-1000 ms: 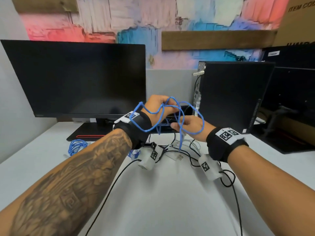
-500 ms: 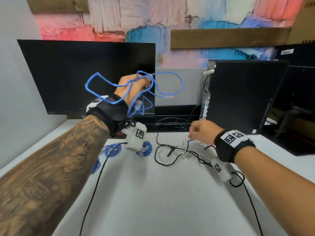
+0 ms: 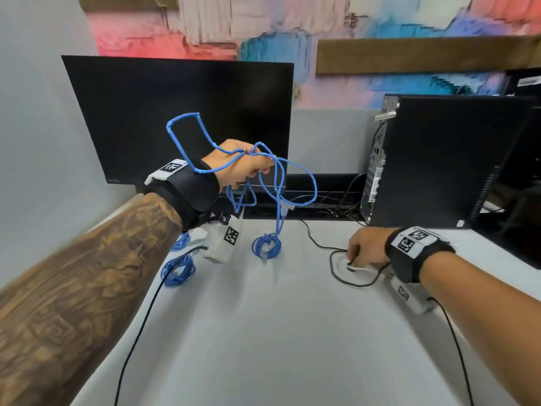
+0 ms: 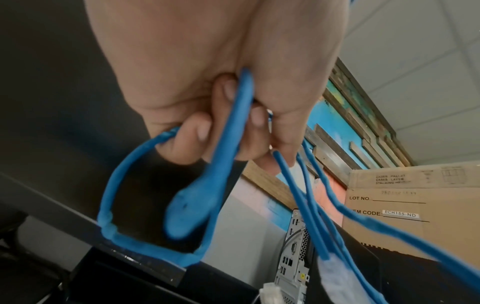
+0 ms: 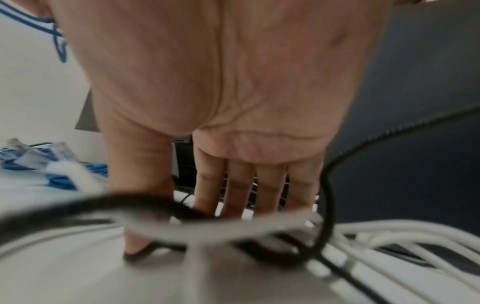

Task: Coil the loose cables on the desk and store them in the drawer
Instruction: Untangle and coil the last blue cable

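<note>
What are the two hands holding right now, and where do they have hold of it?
The left hand grips the loose blue cable where its loops bunch together. The right hand reaches down onto the black and white cables; no grip shows.

We cannot see the right hand's [image 3: 367,247] fingertips [image 5: 207,207]; blurred black cable [image 5: 85,205] and white cable [image 5: 233,225] cover them. The cardboard box's [image 4: 415,205] label runs off the frame.

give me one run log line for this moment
left hand: grips loose blue network cable above white desk | right hand: fingers on thin black cable | drawer: unseen
</note>
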Demonstrator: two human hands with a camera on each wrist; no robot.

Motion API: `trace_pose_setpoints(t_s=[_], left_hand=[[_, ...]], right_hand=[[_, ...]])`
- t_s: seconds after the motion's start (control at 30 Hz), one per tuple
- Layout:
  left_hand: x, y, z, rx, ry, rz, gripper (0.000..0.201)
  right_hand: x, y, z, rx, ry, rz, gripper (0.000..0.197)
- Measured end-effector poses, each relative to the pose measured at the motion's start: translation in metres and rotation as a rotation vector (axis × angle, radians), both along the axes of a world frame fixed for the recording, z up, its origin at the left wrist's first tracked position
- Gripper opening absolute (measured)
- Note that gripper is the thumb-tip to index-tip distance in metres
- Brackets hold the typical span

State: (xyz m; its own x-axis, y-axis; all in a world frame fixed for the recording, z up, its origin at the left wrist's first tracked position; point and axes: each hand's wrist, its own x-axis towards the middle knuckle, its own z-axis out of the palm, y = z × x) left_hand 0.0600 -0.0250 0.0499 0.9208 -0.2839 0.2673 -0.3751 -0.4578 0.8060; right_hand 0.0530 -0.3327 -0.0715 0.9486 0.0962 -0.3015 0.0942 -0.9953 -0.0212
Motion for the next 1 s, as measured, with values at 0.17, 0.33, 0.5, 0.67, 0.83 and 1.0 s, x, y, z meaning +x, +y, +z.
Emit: trace_pose_setpoints(t_s=[0.17,0.33,0.5,0.67,0.83,1.0], left_hand=[[-0.012,0.003,-0.018,0.061,0.075,-0.065,0.023],[-0.021,0.007,-0.038,0.031,0.097,-0.082,0.017],[-0.028,0.022,-0.053,0.054,0.054,-0.043,0.025],[-0.034,0.033,-0.059,0.101,0.091,-0.099,0.019],[-0.038,0.045,-0.068,0.387,0.126,-0.134,0.097],[-0.049,0.044,-0.065,0.855,0.204,-0.131,0.119]], right_hand=[[-0.011,0.014,0.031,0.743,-0.390,0.040,0.009],[-0.026,0.088,0.055,1.272,-0.068,0.033,0.031],[-0.025,0.116,0.045,1.322,0.004,0.115,0.033],[-0.022,0.120,0.041,1.406,-0.024,0.100,0.016],[-0.017,0.100,0.052,1.477,-0.177,-0.124,0.025],[-0.016,0.089,0.065,1.448,-0.248,-0.169,0.026]])
